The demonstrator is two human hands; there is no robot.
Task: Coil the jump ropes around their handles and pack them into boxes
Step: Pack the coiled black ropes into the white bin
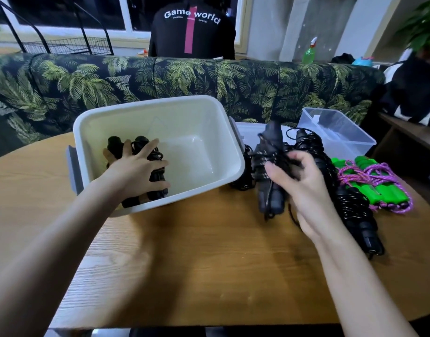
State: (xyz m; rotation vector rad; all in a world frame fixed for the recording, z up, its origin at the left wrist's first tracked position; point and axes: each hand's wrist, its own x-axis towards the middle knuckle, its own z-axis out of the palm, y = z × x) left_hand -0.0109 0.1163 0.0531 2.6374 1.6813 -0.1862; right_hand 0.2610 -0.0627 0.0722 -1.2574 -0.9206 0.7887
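1. Table [209, 263]: wood-grain top, bare just in front of me. Both my forearms reach over it.

2. Right hand [304, 190]: fingers curled round a black rope bundle [270, 147] and holding it off the table, just right of the white bin. The bundle is motion-blurred, so I cannot tell how tidy the winding is. A loose strand hangs below my palm.

3. Left hand [136, 171]: inside the bin, fingers spread wide and laid flat over the packed black ropes [115, 143] in its left end. I am pressing them down, not gripping them.

4. White bin [184, 122]: open top, grey side handles. The right half of its floor is free.

5. Spare black coil [352, 210]: lies on the table behind my right wrist, cord wound round its handles.

6. Green-handled ropes [384, 190]: pink-purple cord, wound, lying beside the black coil.

7. Clear box [342, 132]: beyond the ropes, and it looks empty.

8. Palm-print sofa [184, 79], then a seated person [192, 32] in a black top, back turned. A green spray bottle [309, 52] stands far right.

Step in hand, as I judge it: packing. One bundle is being settled while the next waits in my right hand.

Next move calls for: carrying the held bundle over the bin's right wall and laying it beside the packed ones, with the hanging strand tucked in so that it does not catch on the rim.
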